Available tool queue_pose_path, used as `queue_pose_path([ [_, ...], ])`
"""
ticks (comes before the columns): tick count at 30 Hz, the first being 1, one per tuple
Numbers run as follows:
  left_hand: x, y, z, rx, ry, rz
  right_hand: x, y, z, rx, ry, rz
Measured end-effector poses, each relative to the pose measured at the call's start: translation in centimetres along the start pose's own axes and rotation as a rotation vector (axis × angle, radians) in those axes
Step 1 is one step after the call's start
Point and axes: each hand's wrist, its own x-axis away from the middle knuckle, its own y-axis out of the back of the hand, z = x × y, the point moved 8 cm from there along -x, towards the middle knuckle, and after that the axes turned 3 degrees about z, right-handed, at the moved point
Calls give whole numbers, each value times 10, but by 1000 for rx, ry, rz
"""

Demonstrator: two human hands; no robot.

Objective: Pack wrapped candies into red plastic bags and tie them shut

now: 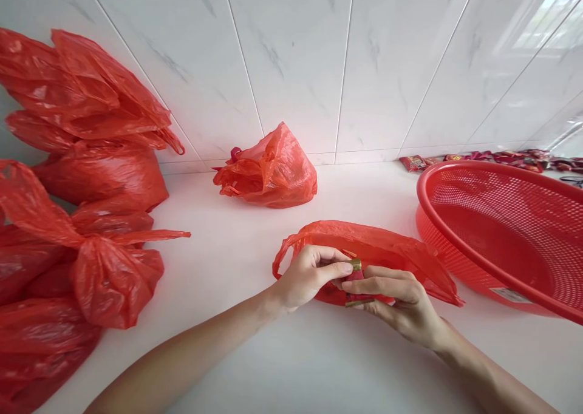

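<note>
My left hand (306,275) and my right hand (399,305) meet over a flat red plastic bag (387,251) lying on the white counter (237,262). Both hands pinch a small red item with gold ends (356,273) between thumb and fingers, right at the bag's near edge. My left fingers also press on the bag's handle side. What the small item is, I cannot make out.
A red mesh basket (501,232) stands tilted at the right. A filled red bag (268,171) sits by the tiled wall. Several knotted full red bags (86,220) pile up at the left. Small red packets (492,158) line the wall behind the basket.
</note>
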Motion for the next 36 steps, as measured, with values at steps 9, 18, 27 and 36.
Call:
queue_pose_path([
  [9, 5, -1, -14, -76, -123, 30, 0, 4, -8, -78, -124, -32],
  [18, 2, -1, -9, -14, -62, 53, -3, 6, 0, -100, -71, 3],
  [27, -1, 2, 13, 91, 125, 64, 0, 6, -8, -163, -99, 9],
  [36, 20, -4, -35, -230, -446, -2, 6, 25, -13, 26, -148, -242],
])
